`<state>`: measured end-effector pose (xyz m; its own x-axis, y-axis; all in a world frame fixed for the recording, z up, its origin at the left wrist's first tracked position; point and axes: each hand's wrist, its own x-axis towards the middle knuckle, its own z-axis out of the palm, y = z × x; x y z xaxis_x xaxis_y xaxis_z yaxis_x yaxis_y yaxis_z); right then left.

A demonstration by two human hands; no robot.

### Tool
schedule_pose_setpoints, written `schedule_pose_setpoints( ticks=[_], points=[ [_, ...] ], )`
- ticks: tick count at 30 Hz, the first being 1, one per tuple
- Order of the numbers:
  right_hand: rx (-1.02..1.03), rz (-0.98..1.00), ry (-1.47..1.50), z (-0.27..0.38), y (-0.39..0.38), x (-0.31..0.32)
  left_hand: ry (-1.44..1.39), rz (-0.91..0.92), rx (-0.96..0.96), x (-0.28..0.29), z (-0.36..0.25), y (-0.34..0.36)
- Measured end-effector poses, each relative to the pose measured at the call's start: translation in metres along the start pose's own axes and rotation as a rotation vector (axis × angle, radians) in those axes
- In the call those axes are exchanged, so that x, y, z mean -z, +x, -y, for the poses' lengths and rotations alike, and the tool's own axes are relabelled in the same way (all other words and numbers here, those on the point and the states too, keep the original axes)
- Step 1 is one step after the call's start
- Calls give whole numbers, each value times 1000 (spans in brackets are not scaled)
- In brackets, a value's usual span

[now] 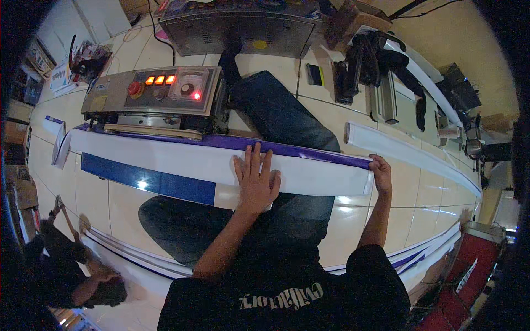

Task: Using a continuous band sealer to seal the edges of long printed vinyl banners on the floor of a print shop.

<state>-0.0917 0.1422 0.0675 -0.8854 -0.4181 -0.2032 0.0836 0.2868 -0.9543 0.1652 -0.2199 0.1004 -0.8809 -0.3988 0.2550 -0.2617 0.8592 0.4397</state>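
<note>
Where the long, flat white strip with a purple upper edge (314,175) lies: across the front of the machine and over the person's thighs, its right end reaching the right hand.
Left hand (256,182): laid on the white strip right of the machine, back of the hand up, fingers spread apart, tips at the purple edge.
Right hand (382,172): at the strip's right end, fingers bent close together and touching the corner; whether they clamp it cannot be told.
Grey metal box-shaped machine (152,99): on the floor, its lower front just beside the purple edge; three orange switches (160,80) and one red lamp (197,96) lit.
Glossy blue flat band (149,179): along the white strip's lower edge, left of the left hand; whether joined to it cannot be told.
Second long white strip (408,154): on the cream tiled floor (430,190), right of the right hand and apart from it.
Co-worker in dark clothing (72,270): at lower left, well apart from both hands.
</note>
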Motion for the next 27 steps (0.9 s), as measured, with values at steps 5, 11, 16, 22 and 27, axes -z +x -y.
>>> schedule_pose_setpoints(
  ticks=[5,11,16,22,27],
  points=[
    [-38,-96,-136,19,-5,-19,-14,-8,0,1,0,0],
    [-10,-92,-153,14,-10,-26,-36,-20,-16,-2,3,-2],
    [22,-111,-165,25,-16,-47,-33,-22,-10,1,2,-2],
    [-1,-140,-218,27,-14,-60,-68,-30,-13,0,3,-4],
    [-2,-130,-317,37,-10,-70,-82,-25,2,3,2,-4]
  ],
)
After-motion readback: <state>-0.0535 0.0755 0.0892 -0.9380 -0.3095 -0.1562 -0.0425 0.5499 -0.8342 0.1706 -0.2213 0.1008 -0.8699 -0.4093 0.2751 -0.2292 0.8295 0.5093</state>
